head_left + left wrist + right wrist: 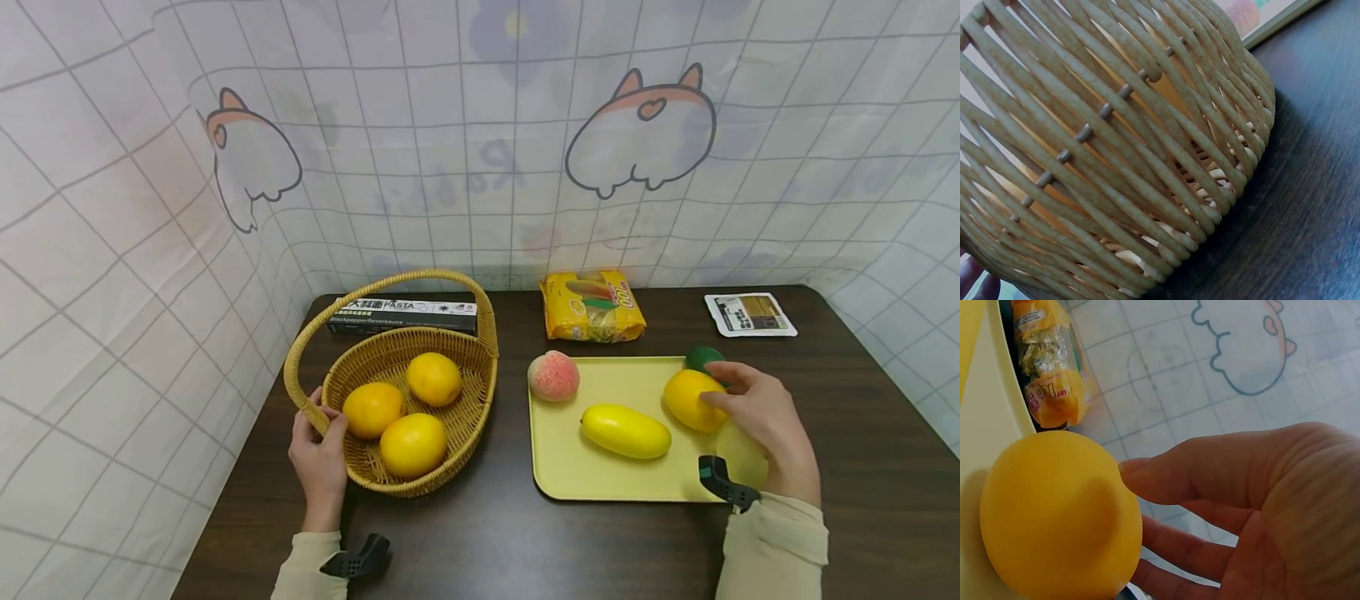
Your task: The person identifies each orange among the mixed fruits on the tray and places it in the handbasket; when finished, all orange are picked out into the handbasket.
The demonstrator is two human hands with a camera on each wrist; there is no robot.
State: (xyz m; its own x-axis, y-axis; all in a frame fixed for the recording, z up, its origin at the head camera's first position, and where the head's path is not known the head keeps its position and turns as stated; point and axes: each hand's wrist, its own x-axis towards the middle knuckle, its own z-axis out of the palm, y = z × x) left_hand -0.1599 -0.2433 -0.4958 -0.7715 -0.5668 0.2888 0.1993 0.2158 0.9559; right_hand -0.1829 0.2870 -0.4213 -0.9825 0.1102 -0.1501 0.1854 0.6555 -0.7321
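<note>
At the left, my left hand (318, 450) grips the rim of a wicker basket (468, 433) near the foot of its tall handle. Three lemons (413, 445) lie inside. Woven basket wall (1116, 137) fills most of the left wrist view, with a bit of fingers (986, 289) at the lower left corner. Over the right end of a yellow tray (555, 475), my right hand (765, 421) holds another lemon (1054, 519) between thumb and fingers; its far side is hidden. Behind that lemon is a dark green fruit (702, 358), and a pale yellow one (738, 454) is partly covered by the hand.
The tray also bears a peach (554, 376) at its back left corner and a long yellow fruit (626, 431). Along the wall stand a black pasta box (405, 317), a yellow food packet (592, 307) and a flat white packet (750, 315).
</note>
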